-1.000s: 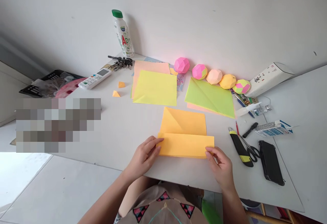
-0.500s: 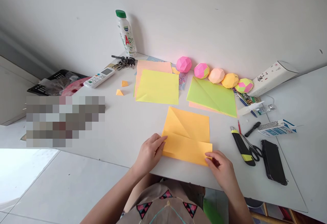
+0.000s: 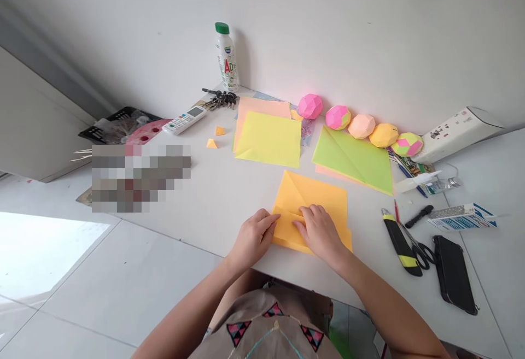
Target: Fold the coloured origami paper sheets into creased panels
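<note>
An orange sheet of paper (image 3: 328, 190) lies before me near the table's front edge, its near part folded up in a flap and a diagonal crease across its far part. At its left edge, my left hand (image 3: 256, 234) is closed with thumb and forefinger on the paper by the end of the fold. My right hand (image 3: 322, 231) lies over the middle of the flap, with bent fingers and thumb gripping at its upper edge. It hides part of the flap. Beyond the sheet lie a yellow sheet (image 3: 270, 139) on peach paper and a green sheet (image 3: 356, 159).
Several faceted paper balls (image 3: 310, 106) line the wall. On the right are a utility knife (image 3: 402, 243), scissors (image 3: 423, 253), a black phone (image 3: 455, 274) and a glue bottle (image 3: 416, 182). Leftward are a remote control (image 3: 184, 120), small folded orange pieces (image 3: 212, 143), keys (image 3: 221, 98) and a bottle (image 3: 227, 61).
My right hand has moved left from the sheet's right corner to the middle of the flap. My left hand stays at the left edge. The whole view has shifted slightly.
</note>
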Available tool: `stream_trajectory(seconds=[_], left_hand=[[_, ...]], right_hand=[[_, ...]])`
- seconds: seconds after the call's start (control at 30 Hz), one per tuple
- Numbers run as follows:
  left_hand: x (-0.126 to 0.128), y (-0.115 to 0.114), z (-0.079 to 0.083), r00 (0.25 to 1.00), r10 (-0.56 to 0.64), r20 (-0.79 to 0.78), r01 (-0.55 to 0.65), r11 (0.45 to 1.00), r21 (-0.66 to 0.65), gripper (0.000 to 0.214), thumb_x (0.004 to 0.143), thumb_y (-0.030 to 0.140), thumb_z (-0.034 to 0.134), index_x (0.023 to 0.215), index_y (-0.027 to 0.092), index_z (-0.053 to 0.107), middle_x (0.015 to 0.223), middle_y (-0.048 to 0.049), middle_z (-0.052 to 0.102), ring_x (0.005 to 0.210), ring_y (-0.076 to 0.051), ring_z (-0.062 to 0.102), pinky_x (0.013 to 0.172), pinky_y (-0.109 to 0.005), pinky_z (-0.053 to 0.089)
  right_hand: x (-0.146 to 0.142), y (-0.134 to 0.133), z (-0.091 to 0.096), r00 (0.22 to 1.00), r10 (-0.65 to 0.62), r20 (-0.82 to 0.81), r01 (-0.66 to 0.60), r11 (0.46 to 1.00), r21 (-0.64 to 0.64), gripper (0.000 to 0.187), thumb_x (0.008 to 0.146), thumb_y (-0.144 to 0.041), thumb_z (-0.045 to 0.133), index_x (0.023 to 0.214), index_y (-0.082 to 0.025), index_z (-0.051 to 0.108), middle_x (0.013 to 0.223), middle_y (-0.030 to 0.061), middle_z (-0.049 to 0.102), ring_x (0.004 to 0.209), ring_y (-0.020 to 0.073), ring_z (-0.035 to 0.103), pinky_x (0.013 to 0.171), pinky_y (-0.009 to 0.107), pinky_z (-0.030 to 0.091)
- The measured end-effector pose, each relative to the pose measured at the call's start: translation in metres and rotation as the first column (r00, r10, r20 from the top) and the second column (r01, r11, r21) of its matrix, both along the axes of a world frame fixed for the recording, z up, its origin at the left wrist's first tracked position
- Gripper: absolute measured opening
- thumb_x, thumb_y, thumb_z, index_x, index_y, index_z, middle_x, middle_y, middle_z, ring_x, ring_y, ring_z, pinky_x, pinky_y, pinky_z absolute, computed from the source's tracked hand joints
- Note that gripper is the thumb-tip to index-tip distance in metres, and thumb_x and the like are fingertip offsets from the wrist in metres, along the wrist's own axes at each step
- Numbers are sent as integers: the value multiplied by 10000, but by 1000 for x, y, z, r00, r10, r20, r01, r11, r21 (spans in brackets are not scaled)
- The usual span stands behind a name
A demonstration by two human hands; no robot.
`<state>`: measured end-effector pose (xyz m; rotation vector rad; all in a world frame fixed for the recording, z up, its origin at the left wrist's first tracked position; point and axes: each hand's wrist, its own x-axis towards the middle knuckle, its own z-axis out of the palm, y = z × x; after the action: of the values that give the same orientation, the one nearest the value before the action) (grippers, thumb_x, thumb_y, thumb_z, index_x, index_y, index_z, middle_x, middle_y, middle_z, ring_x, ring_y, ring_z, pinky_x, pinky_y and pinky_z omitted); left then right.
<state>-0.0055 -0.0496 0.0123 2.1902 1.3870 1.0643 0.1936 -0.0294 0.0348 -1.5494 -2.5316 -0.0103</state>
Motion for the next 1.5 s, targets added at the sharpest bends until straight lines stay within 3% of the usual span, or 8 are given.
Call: stream_trajectory(seconds=[0.07, 0.17, 0.27, 0.33, 0.57, 0.9, 1.23, 1.5], left_hand=[[3, -6, 0, 998, 61, 3, -61, 998, 29, 266, 950, 159, 375, 1073, 142, 611, 876, -74, 609, 746, -142, 633, 640, -264, 541], [11, -24, 1, 990, 138, -37, -131, 981, 142, 261, 922, 155, 443, 1145, 122, 575, 1134, -170, 591, 1184, -297, 534, 918, -472, 494], [19, -43, 0, 968, -49, -245, 120, 951, 284, 332, 921, 231, 474, 1223, 113, 542, 1323, -170, 529, 1372, -314, 336, 1075, -490, 367], [22, -50, -3, 906, -155, -395, 264, 934, 241, 436, 946, 371, 442, 1270, 91, 522, 1388, -163, 489, 1365, -310, 352, 1104, -456, 331], [16, -54, -12, 807, -185, -561, 332, 928, 171, 683, 952, 592, 293, 1353, 67, 464, 1443, -173, 431, 1325, -347, 400, 1121, -484, 248], [14, -56, -19, 806, -193, -559, 357, 913, 199, 689, 946, 599, 305, 1340, 62, 481, 1437, -199, 428, 1311, -354, 422, 1093, -489, 303], [13, -56, -16, 805, -187, -563, 349, 917, 195, 683, 957, 583, 280, 1345, 57, 478, 1417, -198, 454, 1292, -361, 443, 1066, -494, 342], [14, -56, -17, 822, -177, -541, 322, 928, 187, 768, 938, 618, 290, 1297, -28, 498, 1402, -273, 436, 1308, -373, 423, 1092, -491, 322]], right_hand=[[2, 3, -5, 999, 28, -17, -28, 1000, 14, 143, 937, -233, 459, 849, -182, 559, 769, 61, 570, 728, 195, 539, 631, 310, 439], [6, 9, -9, 996, 84, -24, -83, 996, 33, 204, 944, -202, 426, 761, -189, 515, 735, 40, 539, 675, 171, 504, 600, 287, 401], [7, 13, -9, 992, 124, -19, -122, 991, 51, 216, 949, -180, 399, 753, -188, 491, 730, 35, 525, 666, 167, 489, 585, 279, 371], [7, 16, -10, 989, 144, -16, -143, 988, 63, 218, 954, -174, 390, 757, -187, 482, 722, 31, 519, 653, 162, 480, 575, 274, 351], [8, 18, -12, 981, 194, -13, -192, 978, 83, 233, 975, -198, 378, 763, -191, 474, 653, -1, 502, 567, 140, 448, 560, 271, 303], [2, 13, -7, 984, 135, 119, -142, 989, 45, 241, 971, -214, 379, 748, -193, 466, 667, 13, 479, 605, 164, 432, 585, 293, 287], [2, 16, -6, 980, 164, 111, -172, 983, 59, 228, 965, -211, 387, 747, -198, 453, 653, 4, 450, 594, 161, 408, 573, 284, 288], [1, 17, 1, 986, 143, 80, -143, 990, -7, 236, 953, -221, 371, 729, -207, 444, 645, 9, 476, 573, 158, 440, 554, 284, 308]])
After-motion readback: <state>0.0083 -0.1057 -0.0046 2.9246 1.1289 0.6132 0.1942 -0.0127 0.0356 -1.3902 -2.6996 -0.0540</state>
